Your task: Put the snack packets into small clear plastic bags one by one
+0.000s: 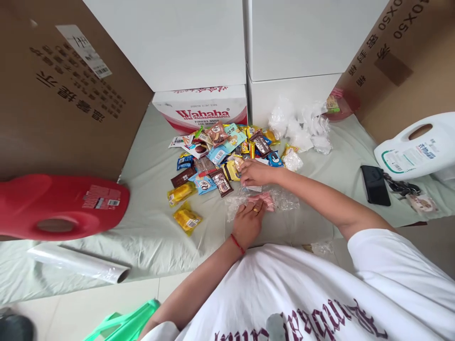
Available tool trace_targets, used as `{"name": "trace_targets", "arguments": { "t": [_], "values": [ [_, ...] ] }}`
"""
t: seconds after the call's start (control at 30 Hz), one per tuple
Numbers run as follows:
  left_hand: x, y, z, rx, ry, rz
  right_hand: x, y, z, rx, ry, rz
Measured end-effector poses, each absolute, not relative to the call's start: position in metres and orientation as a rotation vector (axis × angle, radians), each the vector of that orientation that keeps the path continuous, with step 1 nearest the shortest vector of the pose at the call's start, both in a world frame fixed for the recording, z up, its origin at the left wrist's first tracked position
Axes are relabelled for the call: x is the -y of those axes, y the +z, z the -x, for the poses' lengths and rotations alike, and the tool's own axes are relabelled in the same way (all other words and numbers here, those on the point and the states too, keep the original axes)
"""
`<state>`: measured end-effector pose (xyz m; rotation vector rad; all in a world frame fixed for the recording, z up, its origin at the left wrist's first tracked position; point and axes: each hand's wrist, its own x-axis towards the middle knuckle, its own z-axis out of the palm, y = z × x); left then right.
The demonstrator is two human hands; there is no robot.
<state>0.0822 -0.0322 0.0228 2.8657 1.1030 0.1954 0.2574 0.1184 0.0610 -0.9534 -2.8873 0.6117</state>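
Lying wrinkled, a pink thing (269, 201) on crinkly clear plastic (289, 200) sits under the left hand (249, 219), fingers loosely open.
Toward twelve o'clock, the right hand (259, 173) curls; I can't tell its hold. Shiny snack packets (217, 154) heap at eleven.

Beyond both hands, a white-and-red box (167, 105) reads "Wahaha", with "PURIFIED WATER" beneath. Just left of the right hand (256, 172), a brown packet (221, 183) says "COCOA". Well left of the left hand (248, 220), a brown carton (31, 128) carries "温馨提示", upturned; well right of the right hand, another carton (426, 76) shows "40X50" and "密封桶". Print on the white bottle (435, 142) beside it is too small to read.
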Motion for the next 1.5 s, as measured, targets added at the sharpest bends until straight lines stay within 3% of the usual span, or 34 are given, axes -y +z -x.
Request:
{"name": "trace_targets", "arguments": {
  "t": [0.13,0.33,0.47,0.73,0.93,1.1,1.33,1.5],
  "values": [
    [0.038,0.022,-0.082,-1.122,0.131,-2.825,-0.121,0.075,-0.251,2.808,0.772,1.324],
    [0.039,0.013,-0.084,-1.171,0.247,-2.623,-0.115,0.081,-0.242,2.614,0.644,1.852],
    [0.031,0.008,-0.080,-1.265,0.477,-2.419,-0.110,0.089,-0.247,2.605,0.624,1.828],
    [0.023,0.006,-0.084,-1.368,0.434,-2.309,-0.022,0.100,-0.252,2.747,0.492,1.677],
    [0.029,-0.006,-0.043,-1.271,0.943,-1.975,0.037,0.065,-0.248,2.796,0.567,1.681],
    [0.013,0.004,-0.011,-1.645,1.291,-1.606,0.043,0.062,-0.246,2.748,0.573,1.645],
    [-0.013,0.024,-0.035,-1.678,0.653,-1.993,0.037,0.070,-0.253,2.714,0.638,1.618],
    [0.003,0.042,-0.032,-1.528,0.661,-1.655,0.035,0.068,-0.256,2.680,0.744,1.536]
  ]
}}
